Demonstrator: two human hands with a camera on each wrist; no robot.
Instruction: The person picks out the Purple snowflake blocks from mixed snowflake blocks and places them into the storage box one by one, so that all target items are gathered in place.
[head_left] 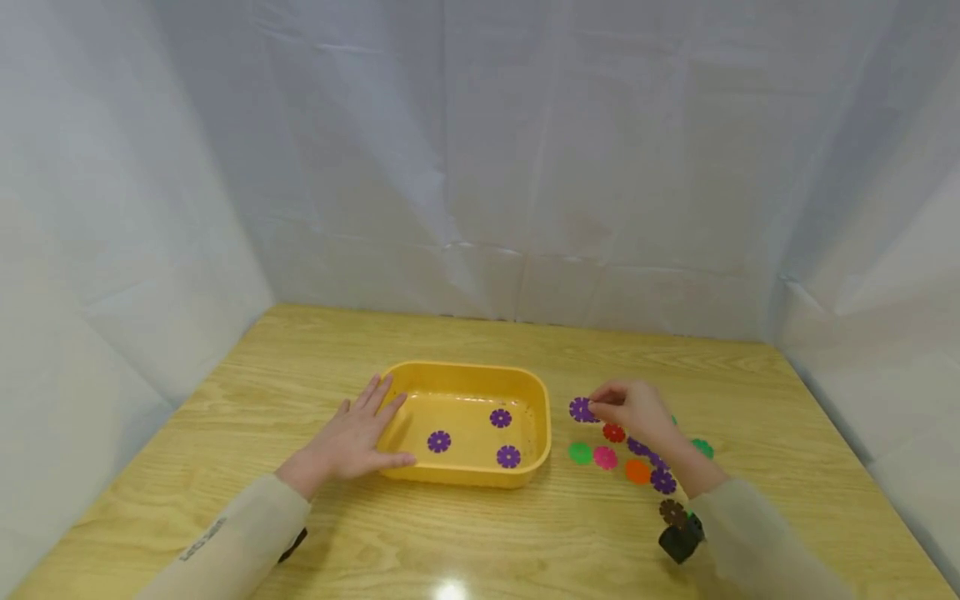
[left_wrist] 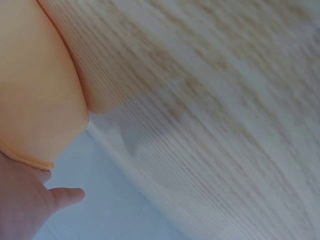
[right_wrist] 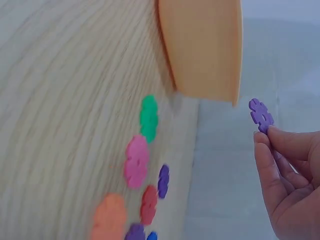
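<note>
Between yellow tray [head_left: 542,417] and loose discs, the right hand [head_left: 633,410] pinches a purple disc [head_left: 580,409], lifted clear. Three purple discs [head_left: 500,418] lie inside; at least two remain on the table [head_left: 480,542]. Left hand [head_left: 352,437] rests flat, fingers straight, against the tray.

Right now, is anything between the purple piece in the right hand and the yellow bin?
Nothing visible. The right hand pinches the purple piece just right of the bin; only its near wall lies between. The left hand rests on the far side.
</note>
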